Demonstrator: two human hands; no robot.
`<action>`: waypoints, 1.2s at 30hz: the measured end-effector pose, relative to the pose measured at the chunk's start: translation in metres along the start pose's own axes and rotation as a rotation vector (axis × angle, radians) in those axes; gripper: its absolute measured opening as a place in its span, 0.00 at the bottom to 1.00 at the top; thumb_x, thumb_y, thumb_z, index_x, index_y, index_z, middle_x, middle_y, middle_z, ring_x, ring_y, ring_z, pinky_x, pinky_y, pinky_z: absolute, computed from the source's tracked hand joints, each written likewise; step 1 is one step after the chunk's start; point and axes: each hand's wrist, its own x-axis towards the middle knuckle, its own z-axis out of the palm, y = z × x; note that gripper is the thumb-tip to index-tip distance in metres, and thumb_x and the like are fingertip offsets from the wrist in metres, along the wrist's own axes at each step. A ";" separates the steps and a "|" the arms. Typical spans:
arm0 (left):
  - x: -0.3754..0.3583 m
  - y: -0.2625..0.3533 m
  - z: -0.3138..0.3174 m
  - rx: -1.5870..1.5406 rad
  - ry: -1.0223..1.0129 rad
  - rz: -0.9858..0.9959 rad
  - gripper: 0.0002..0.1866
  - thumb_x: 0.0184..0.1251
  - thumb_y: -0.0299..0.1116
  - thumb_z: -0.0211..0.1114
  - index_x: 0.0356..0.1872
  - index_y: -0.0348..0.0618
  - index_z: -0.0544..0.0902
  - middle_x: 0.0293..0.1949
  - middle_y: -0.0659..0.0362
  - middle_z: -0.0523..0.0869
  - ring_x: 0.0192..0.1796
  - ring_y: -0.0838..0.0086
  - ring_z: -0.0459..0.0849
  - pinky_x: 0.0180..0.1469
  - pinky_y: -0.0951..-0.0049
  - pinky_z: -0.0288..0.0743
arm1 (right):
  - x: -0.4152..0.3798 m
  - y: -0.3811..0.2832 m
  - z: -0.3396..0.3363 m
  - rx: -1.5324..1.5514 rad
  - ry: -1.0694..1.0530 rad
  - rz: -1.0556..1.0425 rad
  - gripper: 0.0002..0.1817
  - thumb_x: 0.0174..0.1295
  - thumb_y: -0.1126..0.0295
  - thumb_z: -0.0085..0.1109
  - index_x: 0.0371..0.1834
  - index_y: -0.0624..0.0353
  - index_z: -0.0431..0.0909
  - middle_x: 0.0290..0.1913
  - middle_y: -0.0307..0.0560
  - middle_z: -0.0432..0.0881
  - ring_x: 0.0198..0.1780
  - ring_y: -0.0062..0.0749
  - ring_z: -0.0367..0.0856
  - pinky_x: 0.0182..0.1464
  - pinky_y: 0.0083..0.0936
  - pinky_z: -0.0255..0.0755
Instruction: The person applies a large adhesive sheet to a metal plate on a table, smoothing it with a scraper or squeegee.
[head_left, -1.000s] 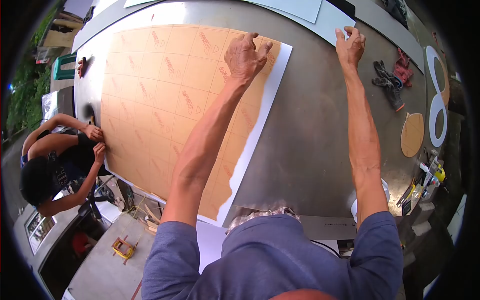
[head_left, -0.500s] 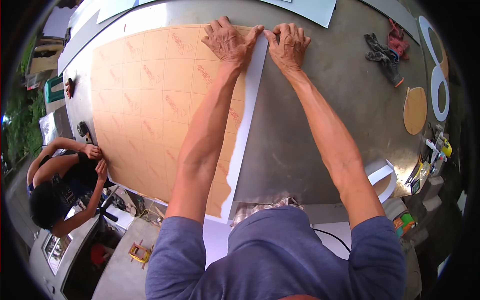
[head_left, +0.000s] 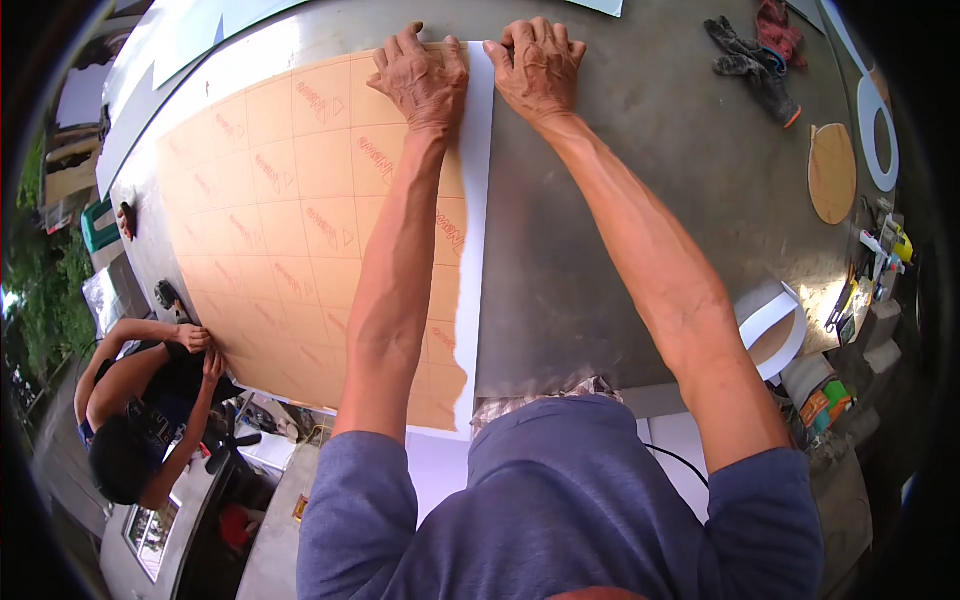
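A large sheet with brown printed paper [head_left: 300, 220] lies on the grey metal table [head_left: 640, 190]. Along its right side the paper ends in a ragged edge, and a white strip [head_left: 473, 180] shows. My left hand [head_left: 420, 85] rests on the sheet's far right corner, fingers bent and spread over the far edge. Just right of that corner is my right hand [head_left: 540, 70], its thumb at the white strip's edge and its fingers curled; whether they pinch anything is hidden.
A co-worker [head_left: 130, 430] crouches at the near left, both hands at the sheet's corner. Gloves [head_left: 755, 75], an oval brown piece [head_left: 832, 173], white ring shapes [head_left: 878, 135] and tools [head_left: 850, 305] lie at the right. Pale sheets [head_left: 185, 50] are at the far left.
The view has shifted, so the table items sit differently in it. My left hand has drawn its thumb in closer to its fingers; both hands remain at the sheet's far right corner.
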 end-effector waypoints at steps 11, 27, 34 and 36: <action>0.003 0.003 0.002 0.034 -0.008 -0.029 0.38 0.56 0.67 0.74 0.56 0.45 0.83 0.50 0.54 0.83 0.58 0.58 0.77 0.59 0.49 0.63 | 0.009 -0.018 -0.014 -0.069 -0.047 0.045 0.13 0.64 0.57 0.67 0.38 0.55 0.80 0.40 0.46 0.82 0.48 0.42 0.79 0.54 0.45 0.67; 0.005 0.019 -0.013 0.030 -0.031 -0.053 0.33 0.62 0.55 0.72 0.61 0.42 0.79 0.51 0.49 0.85 0.58 0.51 0.80 0.59 0.44 0.68 | 0.007 -0.014 -0.010 -0.046 -0.049 0.001 0.12 0.65 0.59 0.63 0.37 0.53 0.74 0.41 0.47 0.77 0.48 0.45 0.74 0.53 0.48 0.62; 0.006 0.018 -0.009 0.041 -0.064 -0.051 0.29 0.62 0.48 0.73 0.61 0.44 0.79 0.51 0.51 0.84 0.58 0.54 0.80 0.60 0.47 0.67 | 0.006 -0.013 -0.008 -0.058 -0.054 0.015 0.11 0.65 0.59 0.64 0.38 0.52 0.75 0.41 0.46 0.77 0.49 0.44 0.74 0.54 0.48 0.62; 0.007 0.018 -0.010 0.000 -0.071 -0.056 0.28 0.62 0.46 0.73 0.60 0.44 0.79 0.50 0.52 0.84 0.57 0.54 0.80 0.60 0.47 0.67 | 0.008 -0.013 -0.008 -0.054 -0.047 0.010 0.11 0.65 0.59 0.64 0.38 0.52 0.75 0.41 0.46 0.77 0.50 0.44 0.74 0.54 0.48 0.62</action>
